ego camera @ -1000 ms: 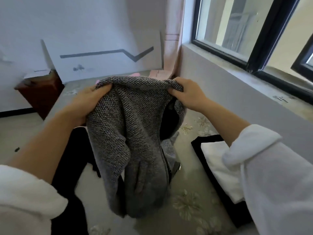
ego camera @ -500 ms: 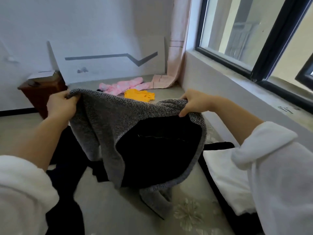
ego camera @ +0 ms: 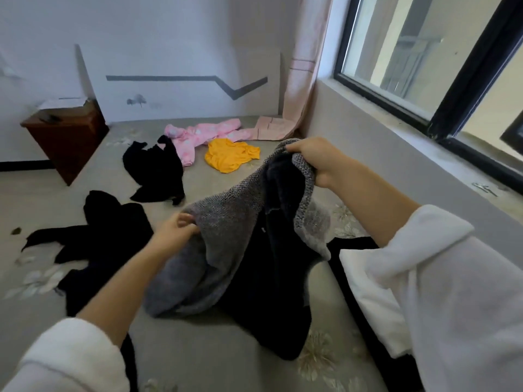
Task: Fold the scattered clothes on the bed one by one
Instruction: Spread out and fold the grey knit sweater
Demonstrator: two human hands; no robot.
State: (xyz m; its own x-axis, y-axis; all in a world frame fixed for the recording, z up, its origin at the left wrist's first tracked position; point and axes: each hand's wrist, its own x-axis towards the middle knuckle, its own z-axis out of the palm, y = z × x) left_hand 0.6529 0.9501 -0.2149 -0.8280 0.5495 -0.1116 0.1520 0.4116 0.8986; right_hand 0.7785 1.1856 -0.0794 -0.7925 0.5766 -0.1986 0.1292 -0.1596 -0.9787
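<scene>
A grey knit garment (ego camera: 226, 222) with a dark lining hangs between my hands over the bed (ego camera: 198, 349). My left hand (ego camera: 175, 230) grips its lower left edge, low and close to the bed. Higher and further back, my right hand (ego camera: 317, 159) holds the other edge. The garment's bottom rests crumpled on the bedspread. Scattered on the bed lie a black garment (ego camera: 155, 171), another black garment (ego camera: 99, 239), a yellow top (ego camera: 229, 154) and a pink garment (ego camera: 203, 134).
A folded white cloth on a black one (ego camera: 365, 292) lies at the bed's right side, beside the grey window ledge wall (ego camera: 396, 154). A brown wooden nightstand (ego camera: 62, 134) stands at the far left. A pink curtain (ego camera: 302, 80) hangs in the corner.
My left hand has dropped low toward the bed with its edge of the grey garment. The right hand stayed up, so the garment now slants and its bottom lies on the bed.
</scene>
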